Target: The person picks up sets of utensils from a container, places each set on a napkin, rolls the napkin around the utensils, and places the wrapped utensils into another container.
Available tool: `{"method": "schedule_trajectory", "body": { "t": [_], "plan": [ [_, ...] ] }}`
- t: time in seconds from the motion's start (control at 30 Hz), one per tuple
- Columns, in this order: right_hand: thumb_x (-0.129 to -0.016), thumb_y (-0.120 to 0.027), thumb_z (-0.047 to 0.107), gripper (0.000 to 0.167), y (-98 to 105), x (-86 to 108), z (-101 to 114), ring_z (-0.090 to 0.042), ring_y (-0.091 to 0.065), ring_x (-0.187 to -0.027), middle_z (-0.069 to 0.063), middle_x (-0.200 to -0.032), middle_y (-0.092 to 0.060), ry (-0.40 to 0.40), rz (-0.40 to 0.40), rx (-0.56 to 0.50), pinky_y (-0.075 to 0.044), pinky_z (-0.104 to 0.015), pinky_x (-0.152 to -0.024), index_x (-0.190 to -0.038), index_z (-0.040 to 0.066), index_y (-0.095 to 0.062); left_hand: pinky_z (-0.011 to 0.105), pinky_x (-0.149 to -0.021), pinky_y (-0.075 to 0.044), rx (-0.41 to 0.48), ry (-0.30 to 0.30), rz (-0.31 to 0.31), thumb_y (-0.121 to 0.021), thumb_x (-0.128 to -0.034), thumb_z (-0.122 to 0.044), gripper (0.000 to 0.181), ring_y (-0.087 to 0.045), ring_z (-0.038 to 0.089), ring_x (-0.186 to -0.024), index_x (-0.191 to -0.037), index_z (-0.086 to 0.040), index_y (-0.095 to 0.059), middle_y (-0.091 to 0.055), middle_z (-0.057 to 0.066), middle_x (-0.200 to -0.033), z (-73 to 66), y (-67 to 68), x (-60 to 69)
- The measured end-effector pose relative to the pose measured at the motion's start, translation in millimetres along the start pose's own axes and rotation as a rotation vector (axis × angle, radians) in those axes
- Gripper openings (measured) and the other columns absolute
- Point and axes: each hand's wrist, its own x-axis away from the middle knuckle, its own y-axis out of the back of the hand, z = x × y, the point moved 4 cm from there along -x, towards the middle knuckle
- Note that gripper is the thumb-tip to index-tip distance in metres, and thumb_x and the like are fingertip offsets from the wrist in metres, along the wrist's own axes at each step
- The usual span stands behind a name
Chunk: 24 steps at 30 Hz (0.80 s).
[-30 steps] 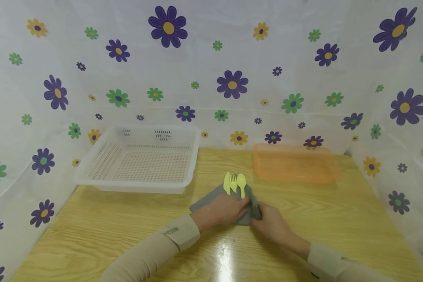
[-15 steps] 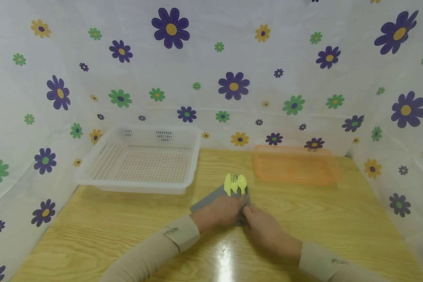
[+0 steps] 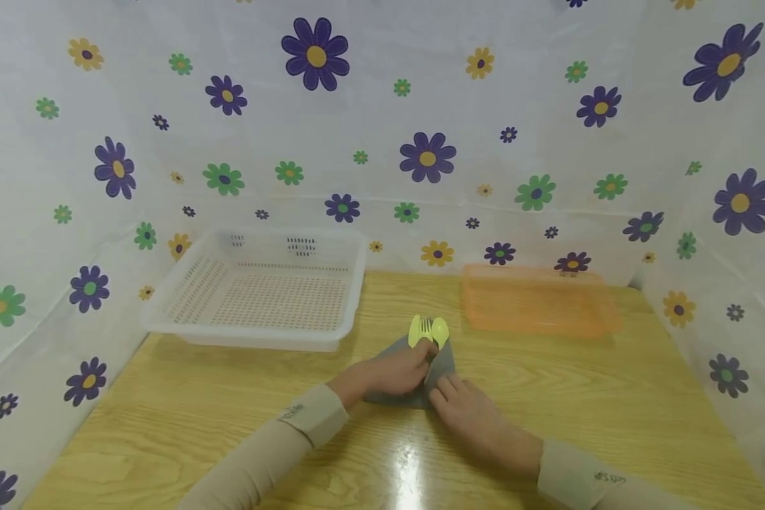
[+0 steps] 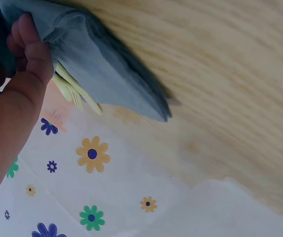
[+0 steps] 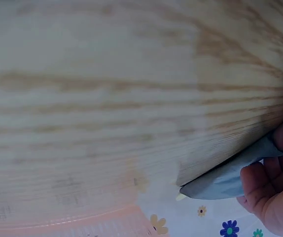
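Note:
A grey-blue cloth napkin point(image 3: 443, 365) lies on the table, folded partly over a yellow-green knife point(image 3: 414, 330), fork point(image 3: 426, 327) and spoon point(image 3: 440, 331). Their tops stick out past its far edge; their handles are hidden. My left hand point(image 3: 400, 370) holds the napkin over the handles, its fingers curled on the cloth, as the left wrist view also shows the napkin point(image 4: 102, 69) beside the fingers. From the right, my right hand point(image 3: 474, 419) pinches the napkin's near folded part. In the right wrist view, thumb and fingers grip the cloth point(image 5: 225, 180).
A white perforated basket point(image 3: 255, 338) stands at the back left of the wooden table point(image 3: 548, 375). An orange translucent tray point(image 3: 542, 322) is at the back right. Flower-patterned sheeting point(image 3: 357, 85) surrounds the table at the back and sides.
The right hand has moved left, bringing the napkin's right side over towards the handles. The left hand has shifted its fingers onto the folded cloth.

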Motion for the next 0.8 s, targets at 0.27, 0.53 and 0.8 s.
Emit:
{"method": "schedule_trajectory", "body": {
  "t": [0.27, 0.53, 0.8],
  "plan": [
    [-0.079, -0.075, 0.005, 0.024, -1, -2.2, 1, -0.017, -0.045, -0.081, -0.004, -0.09, -0.05, 0.028, 0.004, 0.022, -0.044, -0.026, -0.067, -0.095, 0.006, -0.056, 0.022, -0.057, -0.038, -0.058, 0.014, 0.006, -0.041, -0.1066, -0.036, 0.035, -0.046, 0.006, -0.06, -0.083, -0.013, -0.052, -0.049, -0.005, -0.07, 0.5, 1.9, 10.9],
    [-0.08, -0.075, 0.006, 0.027, -1, 0.4, -2, -0.016, -0.045, -0.078, -0.003, -0.088, -0.047, -0.037, 0.013, 0.02, -0.044, -0.025, -0.063, -0.097, 0.008, -0.054, 0.021, -0.056, -0.031, -0.167, -0.048, 0.012, -0.052, -0.102, -0.02, 0.029, -0.035, 0.007, -0.059, -0.075, -0.013, -0.044, -0.039, -0.006, -0.066, -4.6, 2.4, 10.8],
    [-0.085, -0.073, 0.005, 0.021, 3, 7.8, -8, -0.017, -0.048, -0.073, -0.006, -0.086, -0.047, -0.121, 0.121, -0.08, -0.048, -0.026, -0.059, -0.091, 0.005, -0.053, 0.02, -0.054, -0.03, -0.206, -0.061, -0.018, -0.054, -0.0979, -0.016, 0.03, -0.035, 0.006, -0.055, -0.07, -0.014, -0.043, -0.038, -0.008, -0.062, -2.9, 2.0, 7.0]
  ]
}}
